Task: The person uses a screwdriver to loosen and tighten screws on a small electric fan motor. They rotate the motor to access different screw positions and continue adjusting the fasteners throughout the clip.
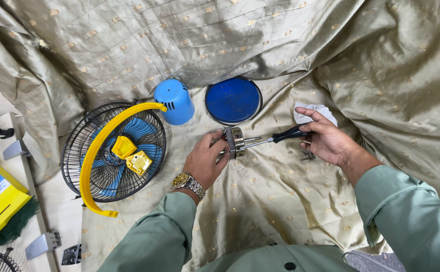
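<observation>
Your left hand [205, 160] had its grip clamped on the small metal motor [235, 140], above the gold cloth [260, 196]. Your right hand [325, 141] was closed around the black-handled screwdriver [280, 137], tip at the motor; beyond lay a blue disc [233, 100]

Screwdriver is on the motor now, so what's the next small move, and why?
Probably turn the screwdriver with the right hand while the left hand steadies the motor: the tip already sits against the motor's side, and both grips look settled.
</observation>
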